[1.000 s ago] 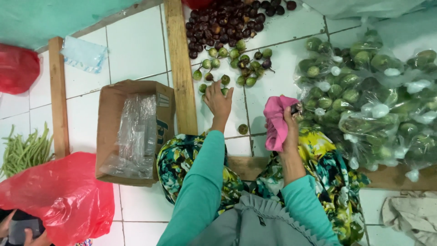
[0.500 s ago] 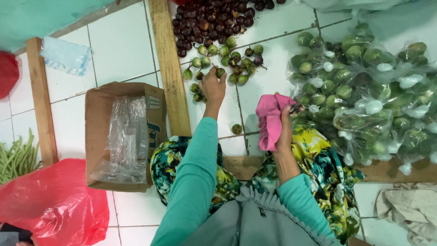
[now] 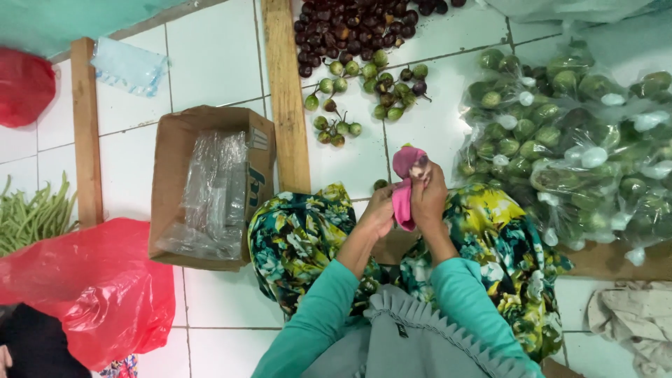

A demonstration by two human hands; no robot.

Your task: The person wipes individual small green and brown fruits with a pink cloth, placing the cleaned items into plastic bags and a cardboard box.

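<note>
Both hands gripping pink bag: left hand pinching lower edge, right hand clasping top. Thin, limp, likely slippery; hold by rim.

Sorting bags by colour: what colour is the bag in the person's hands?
Pink bag, held by both hands; clearest in the head view.

Both hands meet on the cloth: the left hand grips its lower left side, the right hand clasps it from the right. Just beyond the grip lie loose small eggplants on the tiled floor, with a heap of more eggplants farther beyond. Right of the grip sit bagged eggplants. Left of it runs a wooden plank; past that stands a cardboard box with plastic bags in it. Farther left lie long beans.
</note>
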